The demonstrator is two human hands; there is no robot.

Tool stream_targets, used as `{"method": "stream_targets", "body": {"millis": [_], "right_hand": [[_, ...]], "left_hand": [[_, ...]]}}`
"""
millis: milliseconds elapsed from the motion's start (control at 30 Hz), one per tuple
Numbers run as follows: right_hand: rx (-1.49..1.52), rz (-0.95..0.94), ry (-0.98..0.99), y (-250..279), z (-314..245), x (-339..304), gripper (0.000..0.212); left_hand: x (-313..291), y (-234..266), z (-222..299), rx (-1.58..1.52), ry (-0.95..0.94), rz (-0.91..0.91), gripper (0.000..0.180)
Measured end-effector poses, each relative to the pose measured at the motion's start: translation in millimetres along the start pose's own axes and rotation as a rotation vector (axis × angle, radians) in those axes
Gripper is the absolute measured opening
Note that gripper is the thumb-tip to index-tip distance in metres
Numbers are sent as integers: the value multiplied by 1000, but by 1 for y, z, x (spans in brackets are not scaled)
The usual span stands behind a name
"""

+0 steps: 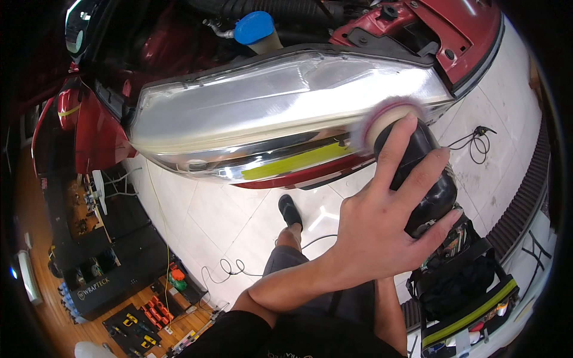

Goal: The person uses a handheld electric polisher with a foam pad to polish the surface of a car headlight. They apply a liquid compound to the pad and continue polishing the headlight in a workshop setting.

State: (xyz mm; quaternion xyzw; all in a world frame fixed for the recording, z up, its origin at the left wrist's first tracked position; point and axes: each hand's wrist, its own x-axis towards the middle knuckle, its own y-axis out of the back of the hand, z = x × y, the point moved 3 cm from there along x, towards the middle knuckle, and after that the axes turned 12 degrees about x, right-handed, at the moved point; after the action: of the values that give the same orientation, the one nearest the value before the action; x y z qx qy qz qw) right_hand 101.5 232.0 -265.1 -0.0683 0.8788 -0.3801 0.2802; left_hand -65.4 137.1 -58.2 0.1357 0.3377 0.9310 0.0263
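Observation:
My left hand (382,224) reaches across from the lower left, its fingers and thumb spread over the black body of a power polisher (439,194) and gripping it. The polisher's round pad (365,128) has a cream face and a blurred pinkish rim. It lies at the right end of a large headlight (239,116), over its lower edge. The headlight's top looks hazy and silvery, while its lower band is shinier. A yellow-green strip (292,162) runs along the bottom. My right forearm (391,316) rises beneath the left hand, which hides my right hand and its fingers.
Around the headlight is a red car body (471,42) with an open engine bay and a blue cap (253,28). A tool bag (465,292) stands at lower right. Cables (224,271) lie on the tiled floor. Black cases (113,286) and tools sit at left.

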Motion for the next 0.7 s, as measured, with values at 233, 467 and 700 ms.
{"method": "stream_targets", "body": {"millis": [233, 467, 700], "right_hand": [[-7, 4, -5, -3, 4, -2, 102], [-8, 1, -11, -18, 13, -5, 103], [-29, 27, -5, -31, 19, -11, 103]], "left_hand": [[-6, 11, -6, -3, -11, 17, 63], [-7, 24, -6, -6, -2, 20, 62], [-9, 31, -7, -38, 7, 12, 61]]}}
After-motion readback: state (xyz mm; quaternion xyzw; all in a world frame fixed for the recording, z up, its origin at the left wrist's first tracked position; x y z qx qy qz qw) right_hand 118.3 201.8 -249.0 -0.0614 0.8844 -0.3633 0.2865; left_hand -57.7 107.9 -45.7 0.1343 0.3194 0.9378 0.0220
